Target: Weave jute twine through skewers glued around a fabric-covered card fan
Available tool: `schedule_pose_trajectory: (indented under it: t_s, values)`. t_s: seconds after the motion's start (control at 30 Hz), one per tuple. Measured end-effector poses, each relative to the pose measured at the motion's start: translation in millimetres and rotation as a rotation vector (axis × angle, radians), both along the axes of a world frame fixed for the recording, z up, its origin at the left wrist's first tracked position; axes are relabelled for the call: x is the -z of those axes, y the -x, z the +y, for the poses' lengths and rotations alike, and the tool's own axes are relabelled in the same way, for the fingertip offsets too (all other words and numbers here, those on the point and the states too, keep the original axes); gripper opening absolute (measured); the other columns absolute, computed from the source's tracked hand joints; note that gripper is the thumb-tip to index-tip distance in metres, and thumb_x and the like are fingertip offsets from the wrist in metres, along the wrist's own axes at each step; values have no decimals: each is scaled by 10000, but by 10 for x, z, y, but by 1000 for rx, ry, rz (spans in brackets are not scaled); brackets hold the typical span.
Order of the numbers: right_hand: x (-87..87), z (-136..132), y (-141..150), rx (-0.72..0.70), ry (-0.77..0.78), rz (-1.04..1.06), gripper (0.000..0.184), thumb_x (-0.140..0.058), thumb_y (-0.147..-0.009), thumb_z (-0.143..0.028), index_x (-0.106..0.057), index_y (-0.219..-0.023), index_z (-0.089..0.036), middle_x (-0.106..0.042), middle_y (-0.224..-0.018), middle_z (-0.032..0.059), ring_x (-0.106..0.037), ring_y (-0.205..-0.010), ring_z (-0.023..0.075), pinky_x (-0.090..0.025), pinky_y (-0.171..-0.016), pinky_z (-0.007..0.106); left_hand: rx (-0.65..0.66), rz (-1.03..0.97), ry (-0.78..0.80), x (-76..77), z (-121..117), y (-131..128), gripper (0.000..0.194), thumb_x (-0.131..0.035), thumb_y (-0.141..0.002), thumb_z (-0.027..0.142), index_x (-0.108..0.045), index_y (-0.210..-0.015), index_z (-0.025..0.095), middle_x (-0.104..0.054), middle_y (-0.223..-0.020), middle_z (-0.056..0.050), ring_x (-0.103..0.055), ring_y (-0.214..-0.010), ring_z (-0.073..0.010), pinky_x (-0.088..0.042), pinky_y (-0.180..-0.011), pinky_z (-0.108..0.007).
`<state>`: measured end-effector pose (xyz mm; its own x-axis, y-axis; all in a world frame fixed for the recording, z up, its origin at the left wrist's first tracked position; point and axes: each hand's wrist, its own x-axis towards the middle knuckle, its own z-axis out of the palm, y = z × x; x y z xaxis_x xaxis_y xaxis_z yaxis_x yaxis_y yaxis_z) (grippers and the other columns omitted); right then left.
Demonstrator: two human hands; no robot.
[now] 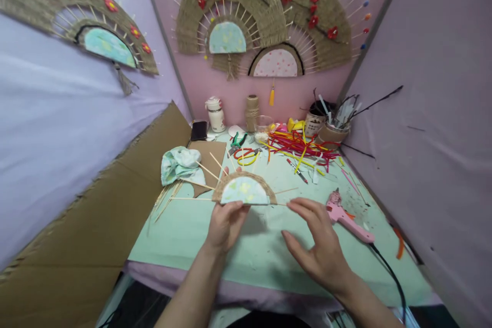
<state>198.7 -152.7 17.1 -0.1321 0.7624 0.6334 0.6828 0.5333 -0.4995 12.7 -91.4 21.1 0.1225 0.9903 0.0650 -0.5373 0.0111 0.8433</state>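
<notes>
My left hand (227, 223) grips the straight lower edge of a small half-round fan (246, 189), thumb in front and fingertips showing behind its upper edge. The fan has a pale green patterned cloth centre and a brown twine-like rim, with several thin wooden sticks spreading outward from it. My right hand (317, 246) is at the fan's right end, thumb spread well away from the fingers. Its fingertips reach the tip of the lowest right stick; whether they press on it I cannot tell. A pink glue gun (351, 223) lies just right of that hand.
Crumpled green cloth (179, 164), loose sticks (169, 202) and brown cardboard (211, 156) lie left. Behind are pliers (246, 154), red and yellow pipe cleaners (300, 146), a twine spool (251, 113) and a white bottle (216, 115). A cardboard wall (96, 189) borders the left; finished fans (230, 5) hang behind.
</notes>
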Motion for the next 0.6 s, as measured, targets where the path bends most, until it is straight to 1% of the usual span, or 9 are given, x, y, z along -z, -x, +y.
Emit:
schedule_pose_trajectory:
  t_s: [0.07, 0.13, 0.23, 0.3, 0.37, 0.47, 0.53, 0.57, 0.6]
  values:
    - [63, 74, -5, 79, 46, -128, 558, -595, -801, -274, -394, -1315, -193, -466, -1277, 160, -436, -1196, 309, -384, -959, 501, -22, -76, 88, 128, -74, -99, 669, -538, -693, 139, -406, -1335, 276, -531, -1321, -47, -450, -1248, -227, -398, -1006, -423]
    - [134, 145, 25, 98, 86, -239, 625, -592, -808, -317, -339, -1366, -191, -423, -1340, 167, -388, -1250, 320, -338, -1001, 533, -12, -123, 144, 244, -108, -175, 661, -518, -675, 105, -436, -1308, 278, -534, -1321, -32, -440, -1260, -229, -407, -1006, -426]
    - [208, 247, 96, 74, 171, -362, 662, -580, -820, -336, -297, -1403, -203, -390, -1394, 164, -352, -1298, 306, -286, -1044, 549, 46, -213, 255, 398, -110, -248, 514, -512, -660, 89, -569, -1160, 196, -591, -1245, -64, -461, -1244, -247, -403, -1015, -429]
    - [227, 320, 135, 40, 230, -406, 667, -574, -827, -334, -281, -1415, -217, -391, -1405, 158, -351, -1311, 286, -284, -1051, 541, 67, -276, 340, 472, -84, -278, 428, -517, -654, 90, -613, -1067, 145, -606, -1217, -94, -475, -1232, -265, -401, -1017, -434]
    - [237, 400, 152, 8, 270, -411, 657, -571, -833, -333, -283, -1414, -232, -415, -1391, 153, -379, -1297, 275, -318, -1034, 525, 63, -301, 392, 509, -44, -292, 392, -522, -668, 110, -619, -1048, 129, -594, -1234, -111, -479, -1229, -277, -402, -1015, -443]
    - [274, 519, 128, -5, 319, -364, 620, -574, -837, -318, -316, -1395, -241, -471, -1336, 143, -440, -1238, 274, -382, -987, 488, 57, -271, 393, 505, -12, -277, 416, -544, -708, 145, -585, -1122, 157, -551, -1297, -106, -463, -1247, -271, -393, -1024, -439]
    - [325, 586, 86, -8, 349, -332, 594, -574, -841, -293, -335, -1382, -238, -503, -1295, 134, -472, -1196, 272, -400, -965, 473, 83, -218, 392, 500, -62, -224, 481, -575, -728, 154, -532, -1205, 203, -513, -1344, -88, -445, -1266, -248, -368, -1047, -423]
    - [356, 614, 62, -14, 362, -323, 581, -573, -843, -275, -343, -1375, -234, -516, -1276, 130, -486, -1176, 271, -406, -955, 471, 116, -180, 406, 504, -117, -179, 519, -592, -734, 156, -502, -1240, 225, -494, -1363, -81, -442, -1271, -233, -351, -1062, -411]
    - [389, 638, 38, -24, 376, -320, 568, -572, -843, -255, -354, -1367, -230, -527, -1263, 127, -497, -1157, 270, -411, -946, 470, 173, -128, 456, 513, -188, -121, 518, -598, -754, 177, -487, -1258, 230, -489, -1366, -88, -449, -1266, -222, -332, -1075, -404]
